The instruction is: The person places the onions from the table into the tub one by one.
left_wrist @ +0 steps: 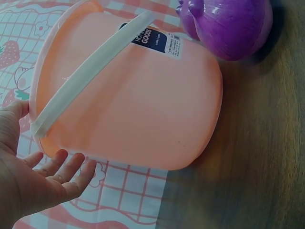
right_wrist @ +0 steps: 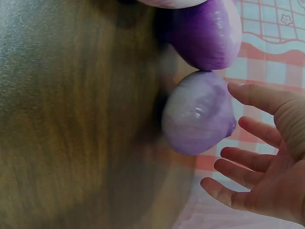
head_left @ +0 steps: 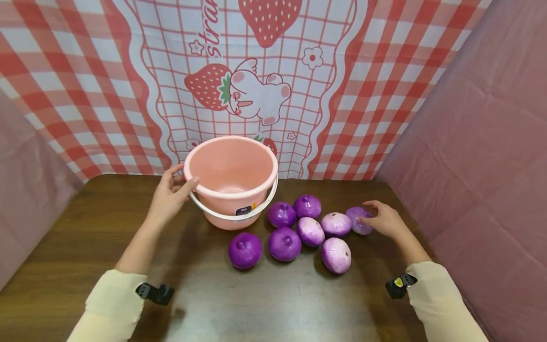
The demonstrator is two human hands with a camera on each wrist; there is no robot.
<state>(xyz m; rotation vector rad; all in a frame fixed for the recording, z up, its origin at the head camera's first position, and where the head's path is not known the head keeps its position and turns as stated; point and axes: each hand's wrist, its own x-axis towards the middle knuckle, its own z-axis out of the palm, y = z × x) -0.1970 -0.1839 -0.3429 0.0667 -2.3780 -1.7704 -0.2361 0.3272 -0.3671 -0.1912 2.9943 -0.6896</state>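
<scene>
A pink bucket with a white handle stands upright at the back left of the table. My left hand is at its left rim, thumb against the edge. In the left wrist view the other fingers are spread loosely beside the bucket wall. At the right end of a group of purple onions, a pale purple onion lies beside my right hand. The right wrist view shows that hand's fingers spread around one side of this onion, not closed on it.
Several more onions sit between the bucket and my right hand, including a dark purple one at front left and a whitish one at front right. A red checked strawberry cloth hangs behind the wooden table. Pink cloth borders the right side.
</scene>
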